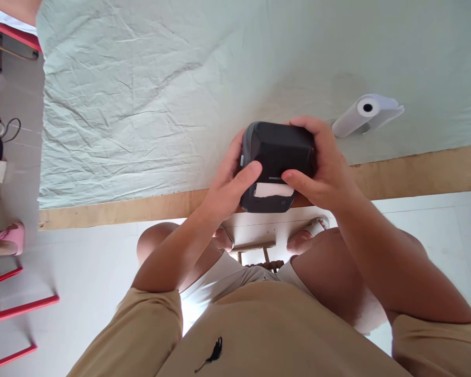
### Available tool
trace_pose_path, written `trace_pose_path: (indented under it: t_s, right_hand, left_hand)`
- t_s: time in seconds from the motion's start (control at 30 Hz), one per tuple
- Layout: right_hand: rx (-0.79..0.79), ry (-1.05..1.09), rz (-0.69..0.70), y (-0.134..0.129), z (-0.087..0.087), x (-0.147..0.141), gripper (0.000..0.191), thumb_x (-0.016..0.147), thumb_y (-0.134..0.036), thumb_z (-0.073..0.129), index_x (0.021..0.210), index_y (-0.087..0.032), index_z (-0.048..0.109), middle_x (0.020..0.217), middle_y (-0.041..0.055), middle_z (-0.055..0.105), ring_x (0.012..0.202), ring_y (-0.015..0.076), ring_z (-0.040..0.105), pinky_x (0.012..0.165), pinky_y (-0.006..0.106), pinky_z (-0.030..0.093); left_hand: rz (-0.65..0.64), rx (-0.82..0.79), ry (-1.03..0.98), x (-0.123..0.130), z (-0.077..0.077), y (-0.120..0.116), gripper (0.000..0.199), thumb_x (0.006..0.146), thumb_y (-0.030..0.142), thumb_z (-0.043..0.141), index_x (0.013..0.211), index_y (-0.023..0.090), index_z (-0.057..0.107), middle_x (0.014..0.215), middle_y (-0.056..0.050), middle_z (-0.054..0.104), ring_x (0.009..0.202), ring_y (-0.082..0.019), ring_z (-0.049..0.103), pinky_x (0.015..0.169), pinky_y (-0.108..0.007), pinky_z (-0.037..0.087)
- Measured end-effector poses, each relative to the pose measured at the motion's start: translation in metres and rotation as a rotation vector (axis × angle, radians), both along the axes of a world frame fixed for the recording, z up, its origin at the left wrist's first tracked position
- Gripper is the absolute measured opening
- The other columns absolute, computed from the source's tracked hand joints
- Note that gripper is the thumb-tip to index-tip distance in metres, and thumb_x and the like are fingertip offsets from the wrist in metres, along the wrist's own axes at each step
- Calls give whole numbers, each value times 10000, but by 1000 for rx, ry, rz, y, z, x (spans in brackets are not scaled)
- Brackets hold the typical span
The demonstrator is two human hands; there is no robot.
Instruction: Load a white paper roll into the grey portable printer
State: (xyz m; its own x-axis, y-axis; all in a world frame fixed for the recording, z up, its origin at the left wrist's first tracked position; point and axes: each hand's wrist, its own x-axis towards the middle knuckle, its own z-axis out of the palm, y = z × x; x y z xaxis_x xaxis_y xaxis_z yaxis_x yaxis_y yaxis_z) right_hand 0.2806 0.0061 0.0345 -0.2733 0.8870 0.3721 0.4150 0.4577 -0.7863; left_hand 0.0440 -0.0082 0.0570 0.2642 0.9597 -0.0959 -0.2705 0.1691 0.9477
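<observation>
Both my hands hold a small black printer (280,146) above the front edge of the cloth-covered table. My left hand (235,180) wraps round its left side, thumb on top. Round the right side is my right hand (324,162), its thumb near the printed lettering. A strip of white paper (273,190) shows in the slot on the side toward me. To the right of my right hand, a white paper roll (351,118) rests on the cloth with its loose end spread to the right. The undersides of the printer and several fingertips are hidden.
The table has a wrinkled pale green cloth (141,104) and a bare wooden front edge (419,173). Part of another person's arm (18,8) shows at the top left. Red metal legs (23,309), cables and a pink shoe (15,238) are at the left.
</observation>
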Motion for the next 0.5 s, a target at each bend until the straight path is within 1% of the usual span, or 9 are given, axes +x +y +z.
trace_pose_path:
  t_s: [0.03, 0.1, 0.2, 0.27, 0.33, 0.4, 0.43, 0.5]
  right_hand:
    - [12, -4, -5, 0, -2, 0, 715, 1084, -668, 727, 1714, -405, 514, 1645, 113, 735, 1507, 401, 761, 1207, 656, 737]
    - [33, -14, -4, 1, -4, 1, 757, 1079, -654, 755, 1745, -410, 492, 1696, 118, 709, 1577, 415, 726, 1265, 675, 711]
    - [51, -10, 24, 0, -2, 2, 773, 1086, -622, 759, 1777, -421, 474, 1701, 119, 709, 1511, 407, 761, 1223, 670, 730]
    - [32, -10, 29, -1, 0, 2, 774, 1084, -610, 754, 1778, -415, 474, 1715, 121, 700, 1484, 399, 769, 1207, 662, 733]
    - [7, -16, 21, -3, 2, 0, 778, 1072, -611, 757, 1767, -393, 482, 1739, 132, 684, 1525, 400, 745, 1234, 659, 716]
    - [19, -5, 33, -4, 4, -2, 775, 1063, -613, 757, 1752, -378, 490, 1739, 140, 687, 1568, 404, 723, 1253, 666, 699]
    - [39, 9, 44, -5, 4, -3, 775, 1060, -608, 762, 1749, -380, 491, 1743, 139, 689, 1584, 407, 716, 1256, 670, 695]
    - [86, 32, 69, -5, 5, -5, 785, 1056, -594, 780, 1754, -389, 486, 1760, 136, 685, 1606, 409, 710, 1263, 674, 690]
  left_hand:
    - [5, 2, -32, 2, 3, 0, 735, 1011, 825, 870, 1571, 364, 751, 1634, -47, 813, 1684, -408, 691, 1391, -523, 618]
    - [16, -18, -86, 6, 7, 1, 698, 1056, 858, 804, 1545, 362, 766, 1637, -51, 810, 1745, -394, 648, 1436, -540, 584]
    - [64, -57, -119, 9, 8, 3, 630, 1084, 845, 777, 1454, 337, 809, 1561, -47, 848, 1736, -378, 661, 1417, -521, 607]
    - [92, -69, -131, 10, 6, 3, 572, 1087, 820, 783, 1363, 321, 831, 1449, -47, 891, 1672, -374, 717, 1364, -504, 650]
    - [118, -102, -128, 10, 4, 3, 518, 1097, 800, 777, 1236, 305, 837, 1236, -43, 920, 1526, -366, 815, 1245, -492, 719]
    - [160, -138, -115, 10, 4, 3, 477, 1116, 753, 780, 1057, 281, 814, 948, -20, 863, 1263, -330, 906, 1062, -454, 770]
    - [188, -150, -109, 11, 4, 3, 468, 1126, 708, 790, 961, 271, 784, 818, -2, 795, 1100, -296, 916, 959, -422, 771]
    - [243, -164, -96, 12, 5, 3, 476, 1142, 588, 810, 816, 257, 706, 667, 29, 655, 825, -222, 847, 792, -360, 729]
